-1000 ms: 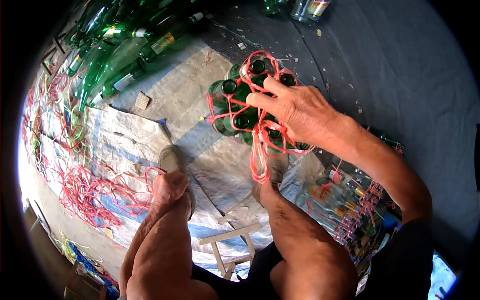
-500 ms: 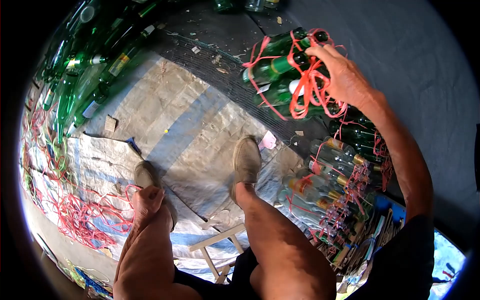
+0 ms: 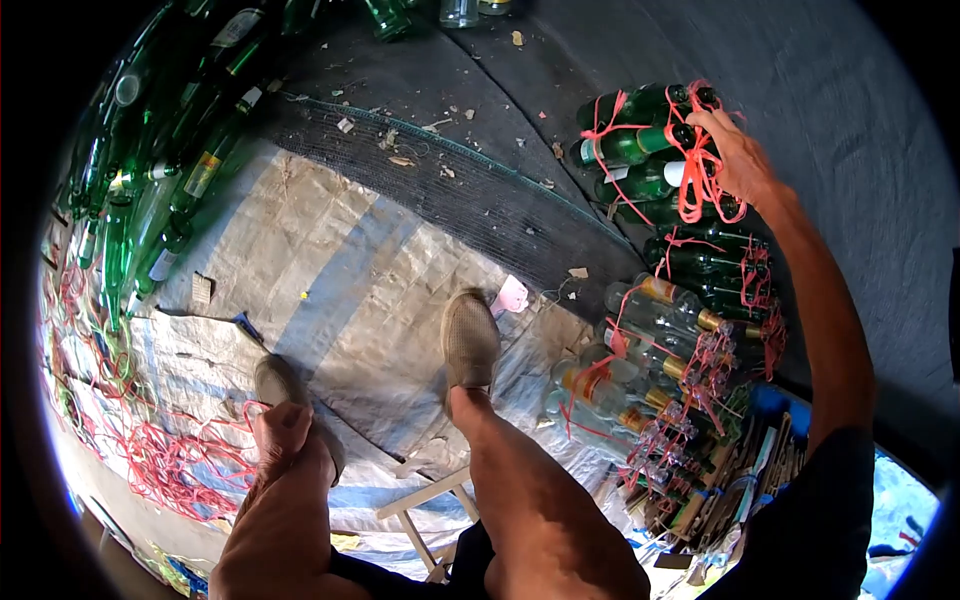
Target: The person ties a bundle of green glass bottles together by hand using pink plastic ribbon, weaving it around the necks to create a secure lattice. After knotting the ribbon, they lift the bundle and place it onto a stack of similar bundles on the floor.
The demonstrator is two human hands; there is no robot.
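Observation:
My right hand point(image 3: 738, 160) is closed at the neck end of a bundle of green glass bottles point(image 3: 630, 150). Pink plastic string point(image 3: 692, 190) ties the bundle, with its loops knotted just under my fingers. The bottles lie on their sides, necks toward my hand, alongside another tied green bundle point(image 3: 700, 262). Down by my left shin, my left hand point(image 3: 283, 430) is curled into a fist. A strand of pink string reaches up to it, but whatever the fingers hold is hidden.
Loose green bottles point(image 3: 150, 190) pile up at left. Tangled pink string point(image 3: 175, 465) lies below them. Tied clear bottles point(image 3: 640, 330) are at right, near a blue crate point(image 3: 775, 405) of flat strips. A wooden stool point(image 3: 425, 505) stands between my legs on a striped tarp point(image 3: 340, 270).
My right hand has moved the tied green bundle to the right, in beside the other bundles. The whole view has shifted slightly. My left hand remains a fist by my shin.

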